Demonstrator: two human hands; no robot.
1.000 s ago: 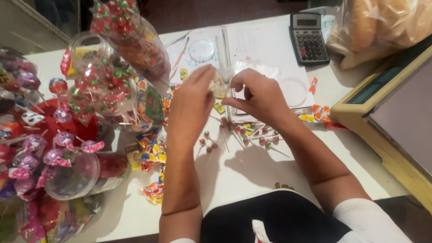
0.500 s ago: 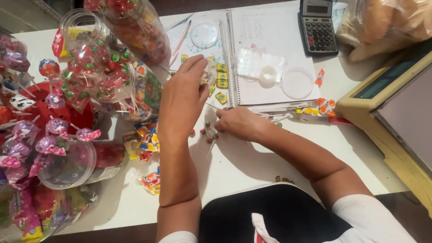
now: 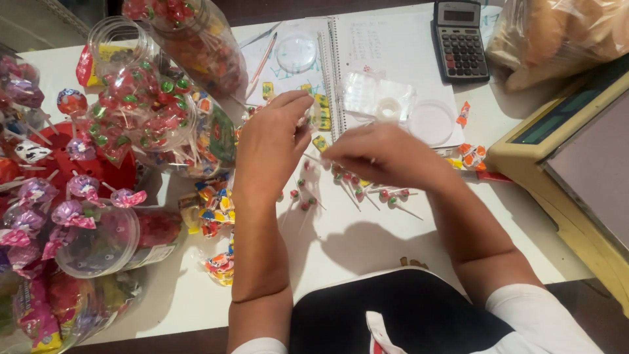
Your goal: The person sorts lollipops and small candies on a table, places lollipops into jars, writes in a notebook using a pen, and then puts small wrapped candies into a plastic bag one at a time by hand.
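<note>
Head view: small red-and-green lollipops (image 3: 367, 190) on thin white sticks, both hands' grip indiscernible.

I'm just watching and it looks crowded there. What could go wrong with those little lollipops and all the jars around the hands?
The small lollipops lie loose under the right hand; a sweep of the wrist could scatter them toward the table edge. The left hand works close to the clear jar of lollipops, so an elbow shift might tip it. Sticks could also slide under the spiral notebook.
</note>
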